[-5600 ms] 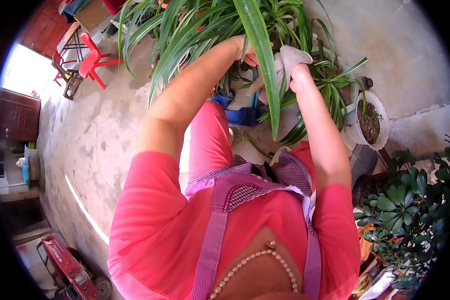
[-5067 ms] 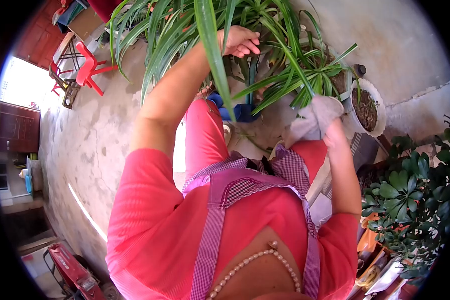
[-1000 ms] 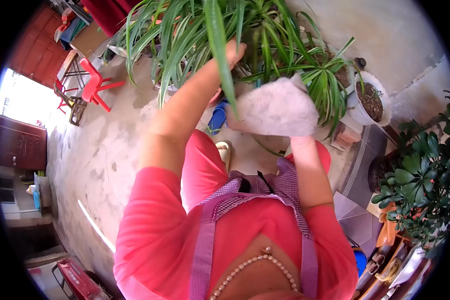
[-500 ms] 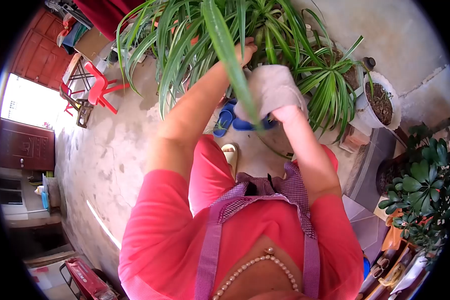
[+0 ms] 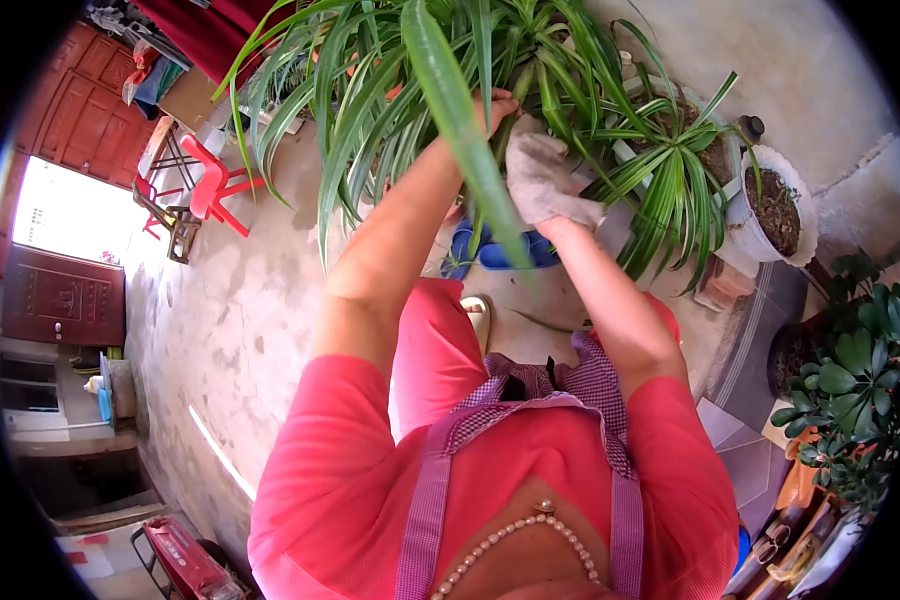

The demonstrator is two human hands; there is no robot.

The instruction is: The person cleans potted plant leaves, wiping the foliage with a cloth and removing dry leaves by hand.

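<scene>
A large spider plant (image 5: 380,130) with long striped leaves hangs over the upper middle of the head view. My left hand (image 5: 495,108) reaches in among its leaves, fingers bent together at a leaf near the plant's centre. My right hand is inside a pale grey cloth mitt (image 5: 542,172), which covers it to the wrist and hides the fingers. The mitt is just below and right of my left hand, against the leaves. One broad leaf (image 5: 455,100) close to the camera crosses in front of my left wrist and partly blocks the view.
Blue slippers (image 5: 515,252) lie on the concrete floor below the plant. At right stand a smaller spider plant (image 5: 678,165), a white pot (image 5: 802,215) of soil and a dark-leaved shrub (image 5: 850,370). Red chairs (image 5: 213,188) are at the left.
My right hand in the mitt has shifted slightly right and turned, looking narrower now. My left hand stays at nearly the same place in the leaves. The view has moved a little.
</scene>
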